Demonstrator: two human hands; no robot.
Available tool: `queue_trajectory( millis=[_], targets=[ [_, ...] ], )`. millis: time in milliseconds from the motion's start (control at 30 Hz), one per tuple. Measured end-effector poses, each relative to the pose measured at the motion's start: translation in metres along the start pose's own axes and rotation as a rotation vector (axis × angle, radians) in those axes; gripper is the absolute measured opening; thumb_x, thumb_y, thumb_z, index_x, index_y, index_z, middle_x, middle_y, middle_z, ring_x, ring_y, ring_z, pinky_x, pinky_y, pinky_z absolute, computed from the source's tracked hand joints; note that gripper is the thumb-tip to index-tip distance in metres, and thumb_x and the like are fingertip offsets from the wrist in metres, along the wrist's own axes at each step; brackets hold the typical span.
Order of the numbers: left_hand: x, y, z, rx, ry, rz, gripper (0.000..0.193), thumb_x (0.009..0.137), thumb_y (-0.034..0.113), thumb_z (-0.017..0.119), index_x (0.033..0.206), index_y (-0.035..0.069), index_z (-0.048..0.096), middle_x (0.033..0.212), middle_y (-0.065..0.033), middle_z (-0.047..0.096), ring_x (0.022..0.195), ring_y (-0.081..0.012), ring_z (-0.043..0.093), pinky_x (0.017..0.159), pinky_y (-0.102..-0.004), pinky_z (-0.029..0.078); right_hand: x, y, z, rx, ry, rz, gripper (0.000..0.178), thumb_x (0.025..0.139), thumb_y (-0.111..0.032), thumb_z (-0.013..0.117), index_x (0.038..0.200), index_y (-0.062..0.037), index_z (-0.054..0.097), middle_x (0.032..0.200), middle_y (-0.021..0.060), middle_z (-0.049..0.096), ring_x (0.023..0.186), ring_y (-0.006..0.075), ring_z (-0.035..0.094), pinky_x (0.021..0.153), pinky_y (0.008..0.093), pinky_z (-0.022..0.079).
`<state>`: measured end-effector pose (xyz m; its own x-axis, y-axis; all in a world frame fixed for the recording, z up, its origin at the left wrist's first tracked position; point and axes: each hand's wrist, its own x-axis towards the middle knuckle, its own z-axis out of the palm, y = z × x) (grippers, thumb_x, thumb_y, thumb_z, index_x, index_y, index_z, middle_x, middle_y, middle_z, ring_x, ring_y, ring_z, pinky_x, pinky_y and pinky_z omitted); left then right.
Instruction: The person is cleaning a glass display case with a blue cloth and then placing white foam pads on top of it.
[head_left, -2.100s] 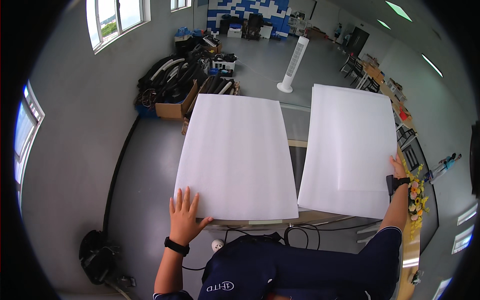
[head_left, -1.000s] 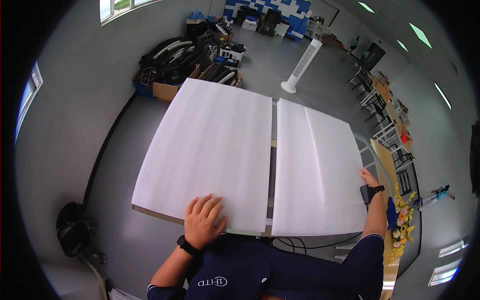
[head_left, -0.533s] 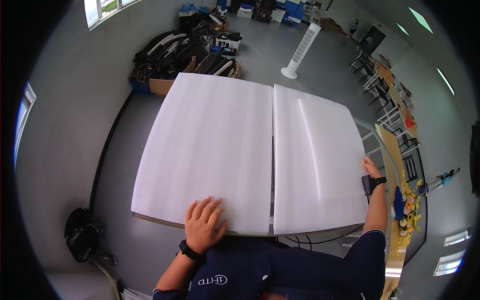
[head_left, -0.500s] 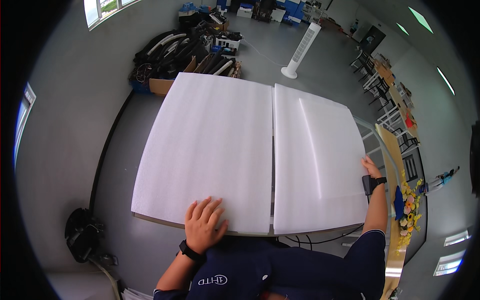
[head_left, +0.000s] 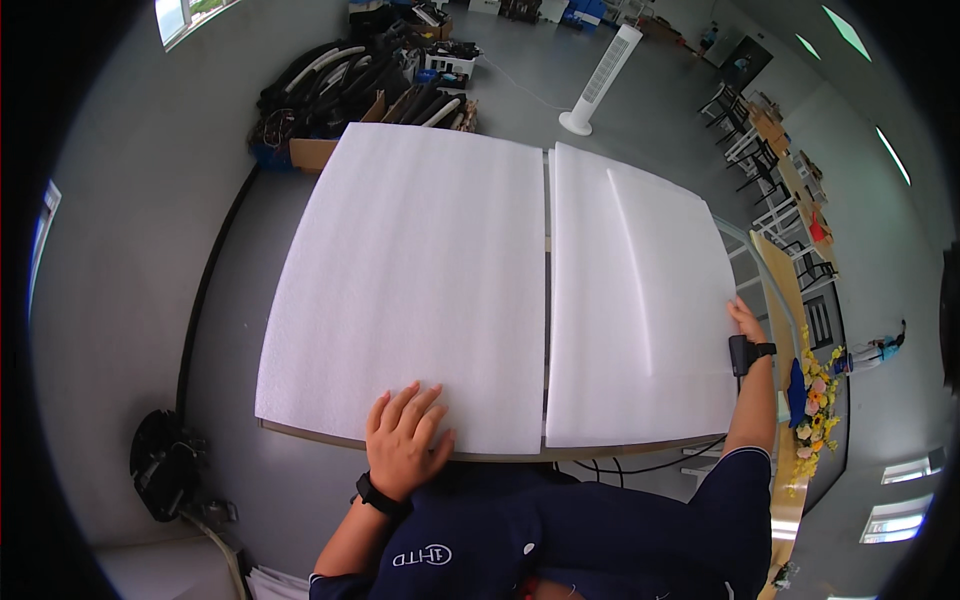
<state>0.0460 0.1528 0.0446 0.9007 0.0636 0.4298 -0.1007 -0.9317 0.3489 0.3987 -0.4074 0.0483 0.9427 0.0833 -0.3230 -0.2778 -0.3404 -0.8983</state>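
Note:
Two large white foam sheets lie side by side on a table (head_left: 400, 448), with a narrow gap between them. My left hand (head_left: 405, 440) rests flat, fingers spread, on the near edge of the left foam sheet (head_left: 410, 280). My right hand (head_left: 745, 322) grips the right edge of the right foam sheet (head_left: 640, 300). A black band is on each wrist.
A white tower fan (head_left: 600, 78) stands on the grey floor beyond the table. A cardboard box with dark hoses and clutter (head_left: 340, 95) sits at the far left. A black bag (head_left: 165, 465) lies on the floor at near left. Yellow flowers (head_left: 815, 420) are at the right.
The two sheets came down from a raised, separated position and now lie flat, close together. My left hand stays on the left sheet's near edge, my right on the right sheet's edge.

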Motion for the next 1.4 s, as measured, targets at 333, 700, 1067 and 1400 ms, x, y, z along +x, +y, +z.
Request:
queue_trajectory(
  millis=[333, 700, 1067, 1400],
  targets=[
    [0.001, 0.0, -0.001, 0.01, -0.001, -0.001, 0.026, 0.067, 0.02, 0.063, 0.091, 0.014, 0.055, 0.112, -0.001, 0.055, 0.109, -0.0206, 0.047, 0.094, -0.0404, 0.031, -0.001, -0.003, 0.003, 0.001, -0.014, -0.001, 0.052, 0.087, -0.02, 0.051, 0.13, -0.0009, 0.03, 0.12, 0.007, 0.047, 0.105, 0.014, 0.046, 0.089, 0.0255, 0.036],
    [-0.001, 0.001, 0.0, -0.003, -0.008, -0.01, 0.026, 0.066, 0.02, 0.063, 0.09, 0.013, 0.055, 0.111, -0.0017, 0.055, 0.109, -0.0212, 0.047, 0.093, -0.0412, 0.032, -0.008, -0.014, 0.018, -0.066, -0.026, 0.025, 0.049, 0.088, -0.018, 0.049, 0.13, -0.0018, 0.031, 0.123, 0.0055, 0.045, 0.108, 0.0138, 0.044, 0.092, 0.0265, 0.034],
    [0.0, 0.0, 0.0, 0.0, -0.008, -0.015, 0.027, 0.066, 0.019, 0.063, 0.09, 0.013, 0.054, 0.112, -0.0018, 0.055, 0.109, -0.022, 0.047, 0.093, -0.0412, 0.032, -0.019, -0.03, 0.037, -0.113, -0.072, 0.085, 0.065, 0.084, -0.022, 0.056, 0.133, 0.0041, 0.021, 0.128, 0.0116, 0.038, 0.114, 0.0163, 0.039, 0.095, 0.028, 0.031],
    [0.001, 0.001, -0.003, 0.022, -0.006, -0.02, 0.022, 0.069, 0.022, 0.062, 0.088, 0.013, 0.056, 0.109, -0.0003, 0.056, 0.106, -0.0194, 0.049, 0.093, -0.038, 0.032, -0.021, -0.028, 0.041, -0.164, -0.01, 0.064, 0.045, 0.087, -0.02, 0.051, 0.126, -0.0016, 0.037, 0.116, 0.0058, 0.049, 0.103, 0.0138, 0.047, 0.087, 0.0264, 0.037]
  ],
)
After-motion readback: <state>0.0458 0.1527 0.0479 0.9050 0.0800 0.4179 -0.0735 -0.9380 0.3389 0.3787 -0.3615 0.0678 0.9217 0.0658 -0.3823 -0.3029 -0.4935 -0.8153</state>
